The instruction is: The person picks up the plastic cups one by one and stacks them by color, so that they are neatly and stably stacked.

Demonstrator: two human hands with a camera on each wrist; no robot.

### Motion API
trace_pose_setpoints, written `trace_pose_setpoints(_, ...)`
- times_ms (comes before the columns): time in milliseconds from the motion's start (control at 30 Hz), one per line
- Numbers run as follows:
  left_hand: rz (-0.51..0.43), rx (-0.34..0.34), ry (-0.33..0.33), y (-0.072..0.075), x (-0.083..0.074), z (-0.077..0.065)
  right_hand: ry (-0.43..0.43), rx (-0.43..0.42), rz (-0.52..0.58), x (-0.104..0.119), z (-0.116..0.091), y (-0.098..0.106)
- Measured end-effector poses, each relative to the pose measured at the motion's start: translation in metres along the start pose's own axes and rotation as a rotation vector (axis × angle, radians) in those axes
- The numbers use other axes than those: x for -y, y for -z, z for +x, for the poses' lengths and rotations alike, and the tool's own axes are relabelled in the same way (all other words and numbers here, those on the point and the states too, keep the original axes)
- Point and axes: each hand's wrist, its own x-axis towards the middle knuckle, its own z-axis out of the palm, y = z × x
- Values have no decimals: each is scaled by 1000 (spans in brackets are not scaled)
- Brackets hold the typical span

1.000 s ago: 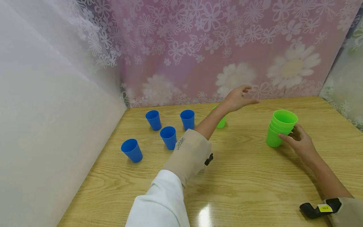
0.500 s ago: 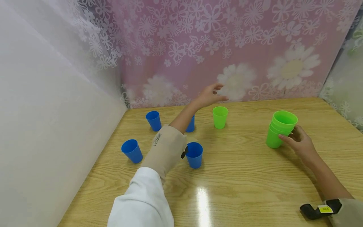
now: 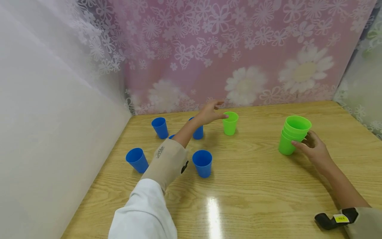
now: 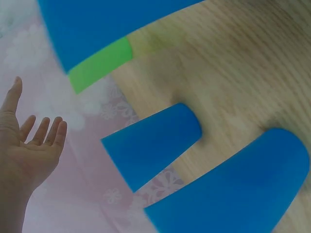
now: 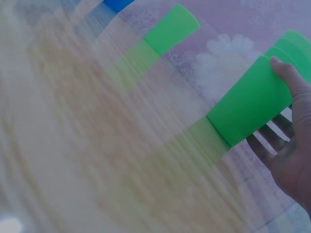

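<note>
My left hand (image 3: pixel 208 114) hovers above the table with thumb and fingers spread, holding nothing. In the head view its thumb tip overlaps the rim of a single green cup (image 3: pixel 230 125); I cannot tell if they touch. The left wrist view shows the same hand (image 4: pixel 34 145) with its palm bare. On the right, a stack of nested green cups (image 3: pixel 287 142) stands on the table, and my right hand (image 3: pixel 317 151) grips its side, thumb in front. The right wrist view shows the thumb against the stack (image 5: pixel 257 97), the fingers partly hidden behind it.
Several blue cups stand upright on the left: a near one (image 3: pixel 203 165), a far-left one (image 3: pixel 160 128), one at the left (image 3: pixel 138 161), one behind my forearm (image 3: pixel 198 131), and another mostly hidden. A white wall (image 3: pixel 74 116) and floral curtain (image 3: pixel 185 66) bound the wooden table (image 3: pixel 253 199).
My left hand has moved left, then lowered towards the single green cup, leaving it and the near blue cup in view. The right hand keeps its grip on the green stack.
</note>
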Motion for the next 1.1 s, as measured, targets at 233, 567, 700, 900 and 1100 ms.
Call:
trace_pose_setpoints(233,-34,12,32,-16,15,5,10,-3,40,-1,-1,-2)
trace_pose_setpoints(567,2,-4,25,-30,26,13,21,-8,32,-2,0,-1)
trace_pose_setpoints(700,12,12,23,-32,30,16,25,-10,36,-2,0,-1)
trace_pose_setpoints(900,16,29,29,-33,36,17,14,-13,20,-1,0,-1)
trace_pose_setpoints(1100,0,33,48,-35,38,17,-7,-9,-11,1,0,-1)
